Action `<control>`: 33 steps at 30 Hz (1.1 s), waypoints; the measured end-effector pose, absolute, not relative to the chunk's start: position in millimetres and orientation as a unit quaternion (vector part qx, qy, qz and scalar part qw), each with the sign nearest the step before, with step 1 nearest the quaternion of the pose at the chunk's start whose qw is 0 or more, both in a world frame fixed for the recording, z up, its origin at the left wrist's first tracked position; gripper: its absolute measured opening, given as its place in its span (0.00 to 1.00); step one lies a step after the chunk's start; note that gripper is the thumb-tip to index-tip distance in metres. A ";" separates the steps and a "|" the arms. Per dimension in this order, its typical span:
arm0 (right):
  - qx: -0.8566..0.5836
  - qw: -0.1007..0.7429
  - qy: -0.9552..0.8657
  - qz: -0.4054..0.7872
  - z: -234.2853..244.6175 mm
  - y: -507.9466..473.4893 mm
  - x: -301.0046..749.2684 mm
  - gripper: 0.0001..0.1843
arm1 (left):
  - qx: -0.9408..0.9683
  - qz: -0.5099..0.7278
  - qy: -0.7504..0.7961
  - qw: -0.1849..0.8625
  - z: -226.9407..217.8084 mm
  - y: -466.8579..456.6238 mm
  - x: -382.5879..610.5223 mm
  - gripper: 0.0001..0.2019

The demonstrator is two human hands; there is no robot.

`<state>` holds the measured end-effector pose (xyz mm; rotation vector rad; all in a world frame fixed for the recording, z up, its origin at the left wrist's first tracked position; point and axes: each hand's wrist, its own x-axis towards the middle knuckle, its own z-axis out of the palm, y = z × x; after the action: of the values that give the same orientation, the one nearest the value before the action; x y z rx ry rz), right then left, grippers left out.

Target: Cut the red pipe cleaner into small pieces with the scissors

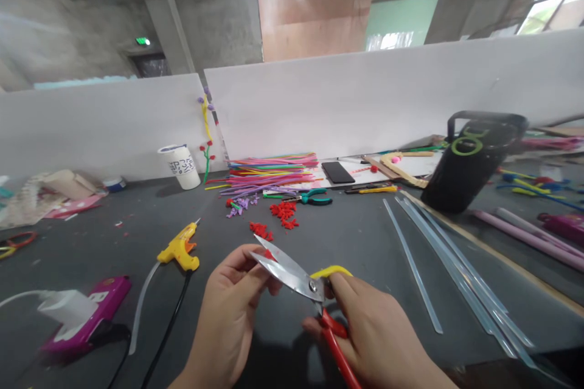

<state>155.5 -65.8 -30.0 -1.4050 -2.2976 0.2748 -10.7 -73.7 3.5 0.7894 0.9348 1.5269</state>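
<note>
My right hand (374, 334) grips a pair of scissors (296, 276) by their red and yellow handles, steel blades slightly apart and pointing left. My left hand (230, 310) is pinched around a small red piece (269, 253) held up between the blade tips. Just beyond the blades, small red cut bits (261, 230) lie on the dark grey table (356, 237), with more red bits (283, 213) and purple bits (241, 203) farther back.
A yellow glue gun (179, 247) with black cord lies at left, near a magenta power strip (93, 310). Colourful pipe cleaners (269, 173), green-handled pliers (312, 196), a phone (337, 172), a paper cup (181, 165) sit at the back. A black container (474, 158) and clear glue sticks (456, 273) lie right.
</note>
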 end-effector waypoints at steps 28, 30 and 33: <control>-0.508 0.208 -0.832 0.079 -30.6 -67.8 152.8 0.20 | 0.341 0.642 0.394 0.562 5.3 -73.3 -10.4 0.01; -0.506 0.212 -0.833 0.076 -31.4 -66.7 151.7 0.19 | 0.342 0.640 0.396 0.563 5.2 -74.0 -10.7 0.02; -0.500 0.219 -0.835 0.069 -31.4 -65.5 150.9 0.19 | 0.345 0.639 0.394 0.563 5.2 -74.7 -11.1 0.02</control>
<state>150.9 -65.5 -31.4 -1.3834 -2.3103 0.1899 -11.1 -74.7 5.2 0.8119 0.9283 1.5038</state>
